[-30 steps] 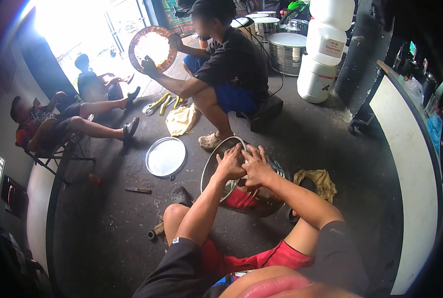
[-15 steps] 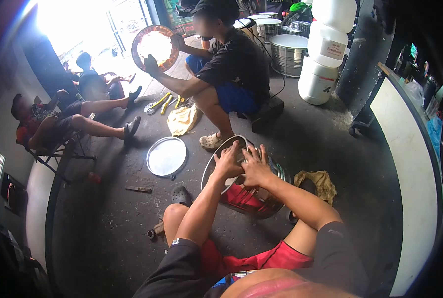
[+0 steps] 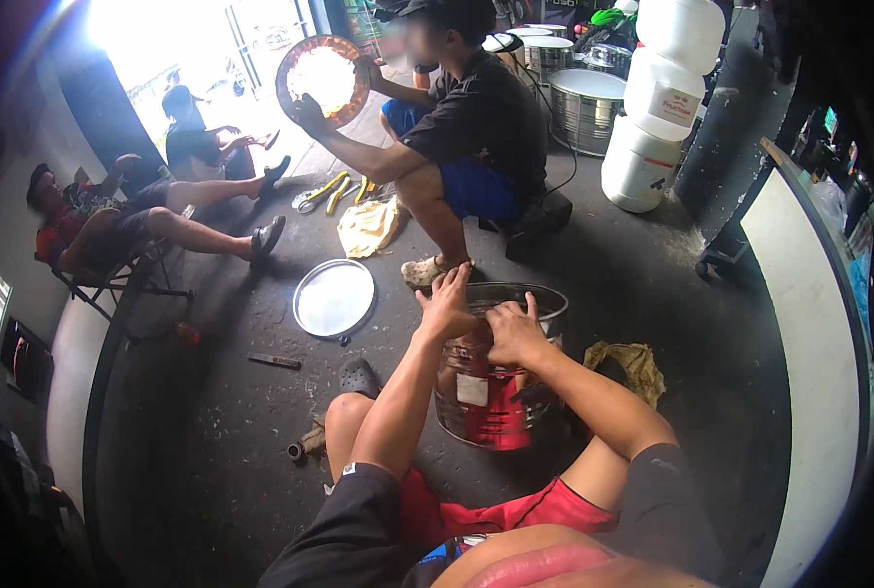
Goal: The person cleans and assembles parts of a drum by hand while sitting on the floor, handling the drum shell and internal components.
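Observation:
A shiny metal drum shell (image 3: 486, 416) stands between my knees, its open rim facing up and a pale label on its near side. My left hand (image 3: 447, 312) is at the rim's left side, fingers stretched out and apart. My right hand (image 3: 517, 335) lies over the near part of the rim, fingers spread and thumb side up; whether it presses on the metal I cannot tell. Left of the shell, a round silver-rimmed drumhead (image 3: 334, 298) lies on the floor. Close to the shell's right side sits a crumpled tan cloth (image 3: 633, 372).
Ahead, a seated co-worker (image 3: 486, 127) holds up a round disc (image 3: 324, 83). Yellow-handled pliers (image 3: 337, 194) and a pale cloth (image 3: 368, 227) lie nearby. A flat bar (image 3: 274, 361) is at left. White containers (image 3: 641, 162) and metal drums (image 3: 584, 108) stand behind.
The drum shell has swung from a tilt toward the left to nearly upright, and my hands have shifted with it, now further apart. The view has moved slightly.

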Action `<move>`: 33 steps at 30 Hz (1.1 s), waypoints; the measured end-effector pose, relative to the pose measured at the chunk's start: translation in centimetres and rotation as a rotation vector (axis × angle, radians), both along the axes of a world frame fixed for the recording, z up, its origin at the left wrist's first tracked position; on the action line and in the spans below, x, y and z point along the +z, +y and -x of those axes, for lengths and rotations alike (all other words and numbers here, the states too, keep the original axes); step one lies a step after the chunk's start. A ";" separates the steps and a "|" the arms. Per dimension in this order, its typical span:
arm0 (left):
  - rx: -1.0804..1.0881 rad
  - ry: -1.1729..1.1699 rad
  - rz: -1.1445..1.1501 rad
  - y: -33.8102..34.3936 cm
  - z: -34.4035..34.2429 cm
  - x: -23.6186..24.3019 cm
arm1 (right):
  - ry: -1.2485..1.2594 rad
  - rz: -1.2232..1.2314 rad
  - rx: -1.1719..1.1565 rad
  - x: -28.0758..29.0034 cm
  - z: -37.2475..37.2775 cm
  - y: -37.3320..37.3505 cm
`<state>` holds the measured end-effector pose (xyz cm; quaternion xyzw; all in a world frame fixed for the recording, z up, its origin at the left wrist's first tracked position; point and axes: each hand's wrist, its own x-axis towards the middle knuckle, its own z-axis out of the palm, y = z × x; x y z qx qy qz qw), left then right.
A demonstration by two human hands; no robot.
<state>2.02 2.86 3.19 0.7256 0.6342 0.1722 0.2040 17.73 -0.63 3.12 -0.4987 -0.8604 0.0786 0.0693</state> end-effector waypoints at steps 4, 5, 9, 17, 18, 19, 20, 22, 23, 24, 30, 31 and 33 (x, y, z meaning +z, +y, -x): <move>0.033 -0.002 0.025 -0.5 0.3 1.1 | 0.047 0.117 -0.061 0.3 -0.1 -0.2; 0.043 -0.010 0.034 -0.5 0.4 1.3 | 0.116 0.207 -0.076 0.6 -0.1 -0.1; 0.066 -0.042 0.065 -0.2 1.1 0.9 | 0.249 0.326 -0.145 -0.8 -0.5 0.5; 0.072 -0.043 0.152 -0.7 2.0 0.7 | 0.370 0.468 -0.049 -0.1 -0.2 -0.6; 0.071 -0.053 0.145 -0.5 2.2 0.0 | 0.393 0.522 -0.031 0.0 -0.1 -0.8; 0.070 -0.054 0.143 -0.4 2.2 -0.1 | 0.416 0.572 -0.018 0.1 -0.2 -0.9; 0.065 -0.071 0.148 -0.2 2.1 -0.3 | 0.415 0.571 -0.020 -0.1 -0.2 -1.0; 0.056 -0.089 0.154 -0.1 2.0 -0.5 | 0.406 0.479 0.039 -0.9 0.0 -1.0; 0.050 -0.112 0.164 0.0 2.0 -0.6 | 0.401 0.434 0.067 -1.1 0.1 -1.1; 0.042 -0.135 0.173 0.0 2.0 -0.7 | 0.378 0.454 0.066 -1.1 0.1 -1.2; 0.012 -0.143 0.185 1.0 2.0 -2.6 | 0.301 0.377 0.061 -0.4 0.6 -1.5; 0.001 -0.148 0.185 1.0 1.8 -2.6 | 0.271 0.396 0.044 -0.4 0.5 -1.6; 0.010 -0.163 0.200 1.0 1.5 -2.4 | 0.272 0.398 0.047 -1.6 0.3 -1.3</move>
